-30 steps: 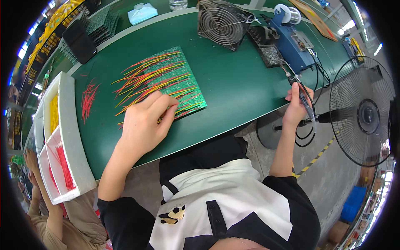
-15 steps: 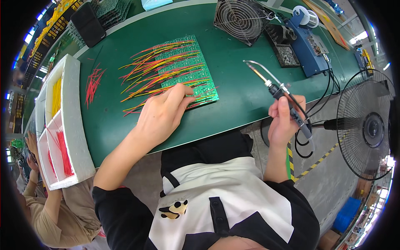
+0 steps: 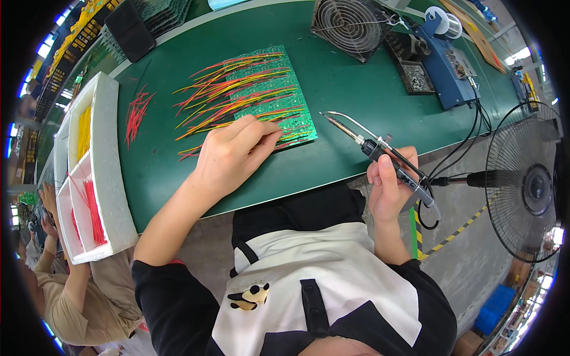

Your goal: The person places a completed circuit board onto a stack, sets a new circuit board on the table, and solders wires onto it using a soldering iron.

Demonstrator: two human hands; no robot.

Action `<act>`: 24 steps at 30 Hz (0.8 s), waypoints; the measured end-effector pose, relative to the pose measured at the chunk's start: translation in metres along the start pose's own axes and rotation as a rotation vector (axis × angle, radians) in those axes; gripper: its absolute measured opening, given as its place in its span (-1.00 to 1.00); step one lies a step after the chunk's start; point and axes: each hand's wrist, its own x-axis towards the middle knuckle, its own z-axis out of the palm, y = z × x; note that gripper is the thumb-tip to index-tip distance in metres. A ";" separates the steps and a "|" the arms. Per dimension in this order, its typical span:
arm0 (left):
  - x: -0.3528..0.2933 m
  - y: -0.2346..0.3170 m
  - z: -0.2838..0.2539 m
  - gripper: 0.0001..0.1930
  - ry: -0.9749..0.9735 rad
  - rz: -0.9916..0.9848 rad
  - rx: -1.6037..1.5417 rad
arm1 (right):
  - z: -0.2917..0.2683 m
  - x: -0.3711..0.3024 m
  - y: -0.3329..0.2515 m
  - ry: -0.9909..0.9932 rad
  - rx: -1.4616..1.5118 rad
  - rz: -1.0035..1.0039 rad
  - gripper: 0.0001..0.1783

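A green circuit board panel (image 3: 268,82) lies on the green bench, with rows of red, yellow and black wires (image 3: 219,98) fanning out to its left. Over the panel's near edge, my left hand (image 3: 233,153) is closed in a pinch on a thin wire, whose held part the fingers mostly hide. My right hand (image 3: 393,185) grips a soldering iron (image 3: 380,155) with a curved metal tube running alongside it. The iron's tip points toward the panel's near right corner, apart from it.
Left of the panel lie loose red wires (image 3: 138,115) and a white foam tray (image 3: 113,196) of wires. Behind are a dark phone (image 3: 129,32), a boxed fan (image 3: 350,26) and a blue soldering station (image 3: 442,65). A pedestal fan (image 3: 528,184) stands right; another person (image 3: 83,296) sits left.
My right hand has brought the soldering iron left and down, its tip nearer the panel. My left hand stays pinched at the panel's near edge. The whole view has shifted slightly.
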 end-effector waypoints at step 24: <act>-0.003 -0.005 0.005 -0.83 -0.010 0.114 0.050 | 0.000 -0.002 0.003 -0.006 0.018 -0.038 -0.79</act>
